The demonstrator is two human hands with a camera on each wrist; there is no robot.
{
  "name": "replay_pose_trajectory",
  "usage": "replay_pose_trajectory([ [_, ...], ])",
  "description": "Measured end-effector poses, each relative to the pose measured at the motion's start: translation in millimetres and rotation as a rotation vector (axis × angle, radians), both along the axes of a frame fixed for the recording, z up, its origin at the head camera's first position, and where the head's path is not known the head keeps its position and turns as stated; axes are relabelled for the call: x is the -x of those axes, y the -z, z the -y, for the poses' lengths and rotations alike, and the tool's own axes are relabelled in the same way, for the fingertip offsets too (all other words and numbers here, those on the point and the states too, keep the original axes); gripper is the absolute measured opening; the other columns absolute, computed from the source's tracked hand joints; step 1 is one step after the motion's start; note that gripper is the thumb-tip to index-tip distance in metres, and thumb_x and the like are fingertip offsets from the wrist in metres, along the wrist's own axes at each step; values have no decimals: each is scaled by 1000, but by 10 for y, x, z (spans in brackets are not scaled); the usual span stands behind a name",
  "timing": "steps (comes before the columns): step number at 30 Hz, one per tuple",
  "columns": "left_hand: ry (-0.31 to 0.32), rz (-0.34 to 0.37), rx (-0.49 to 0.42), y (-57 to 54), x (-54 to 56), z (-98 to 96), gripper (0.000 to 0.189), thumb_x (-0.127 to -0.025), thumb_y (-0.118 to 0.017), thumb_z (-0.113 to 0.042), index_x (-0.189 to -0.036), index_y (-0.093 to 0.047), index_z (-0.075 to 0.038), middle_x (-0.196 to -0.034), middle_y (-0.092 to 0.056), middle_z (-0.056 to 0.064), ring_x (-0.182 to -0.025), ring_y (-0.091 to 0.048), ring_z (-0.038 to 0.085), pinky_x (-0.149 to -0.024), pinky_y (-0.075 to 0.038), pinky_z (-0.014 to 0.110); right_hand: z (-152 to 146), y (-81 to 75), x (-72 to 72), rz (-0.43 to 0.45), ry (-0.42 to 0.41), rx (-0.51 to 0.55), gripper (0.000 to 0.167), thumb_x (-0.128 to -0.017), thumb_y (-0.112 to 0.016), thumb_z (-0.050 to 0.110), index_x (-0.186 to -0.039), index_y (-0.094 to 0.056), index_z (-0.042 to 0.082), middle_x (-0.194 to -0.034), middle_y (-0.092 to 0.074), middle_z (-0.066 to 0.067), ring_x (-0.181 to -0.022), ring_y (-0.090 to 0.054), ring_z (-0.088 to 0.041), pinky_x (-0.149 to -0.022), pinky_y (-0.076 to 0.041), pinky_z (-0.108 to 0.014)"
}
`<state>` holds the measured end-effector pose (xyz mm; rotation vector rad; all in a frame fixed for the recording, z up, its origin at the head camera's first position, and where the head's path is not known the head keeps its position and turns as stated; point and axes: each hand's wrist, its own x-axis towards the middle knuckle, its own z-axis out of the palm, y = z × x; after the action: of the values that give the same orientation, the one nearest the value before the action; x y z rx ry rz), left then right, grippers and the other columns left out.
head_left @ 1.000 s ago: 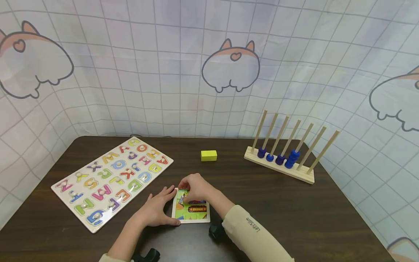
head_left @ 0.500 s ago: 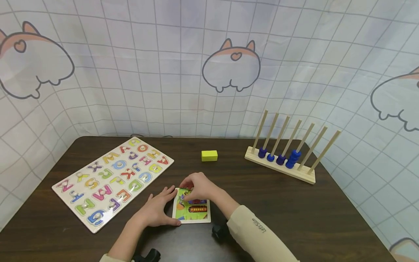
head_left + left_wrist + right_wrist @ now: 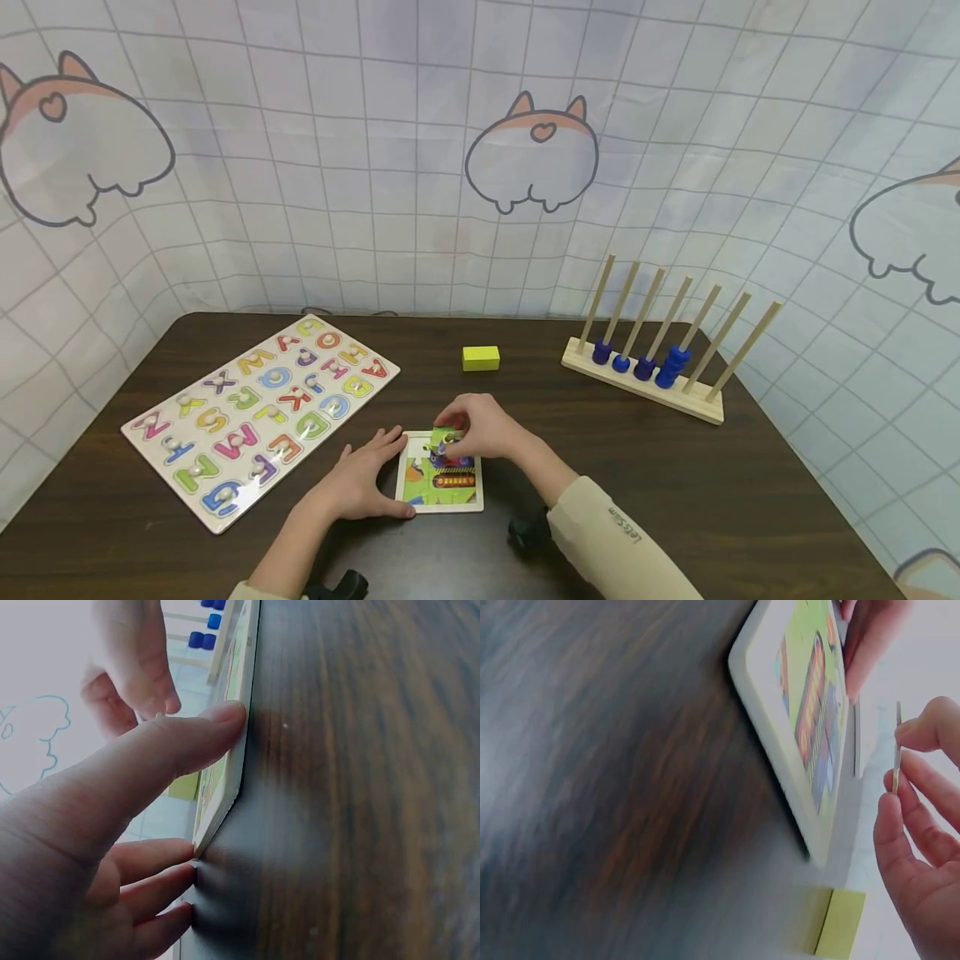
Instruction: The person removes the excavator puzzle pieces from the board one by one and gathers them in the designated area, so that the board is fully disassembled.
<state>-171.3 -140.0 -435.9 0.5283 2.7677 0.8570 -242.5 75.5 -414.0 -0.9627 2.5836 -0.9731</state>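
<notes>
A small jigsaw puzzle tray (image 3: 441,508) with a pale frame and a green vehicle picture lies on the dark table. My left hand (image 3: 356,483) holds its left side, thumb at the near-left corner and fingertips by the far-left corner. My right hand (image 3: 483,429) pinches a thin green-and-purple puzzle piece (image 3: 898,712) between thumb and fingers, raised apart from the tray. Pale bare backing shows at the tray's upper left. Other pieces fill its lower part. The right hand and the piece hide some of the far-right part in the head view.
To the left lies a white alphabet peg board (image 3: 258,417) with coloured letters. A yellow block (image 3: 481,358) sits beyond the tray. A wooden rack with upright rods (image 3: 645,379) and blue beads stands at the back right. A patterned cloth (image 3: 420,167) hangs behind the table.
My right hand has shifted right and lifted the puzzle piece off the tray's upper left, uncovering pale backing. My left hand stays at the tray's left side.
</notes>
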Motion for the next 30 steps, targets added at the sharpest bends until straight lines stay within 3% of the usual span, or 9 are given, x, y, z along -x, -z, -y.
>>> replay_pose_trajectory([
  [21,-16,-7,-4,10,-4,-7,100,-58,-82,-47,-136,-41,0,-145,-32,15,-134,-22,37,-98,-8,68,-598,92,78,22,113,94,29,-69,-75,4,-97,-69,3,-91,-62,-3,-76,-60,-14,-68,-51,-22],
  [30,-16,-10,-9,19,-3,-7,100,-58,-83,-47,-137,-41,-1,-145,-32,15,-133,-23,37,-98,-8,68,-765,125,117,13,128,66,28,-70,-74,3,-97,-69,1,-92,-64,-6,-77,-62,-16,-67,-52,-23],
])
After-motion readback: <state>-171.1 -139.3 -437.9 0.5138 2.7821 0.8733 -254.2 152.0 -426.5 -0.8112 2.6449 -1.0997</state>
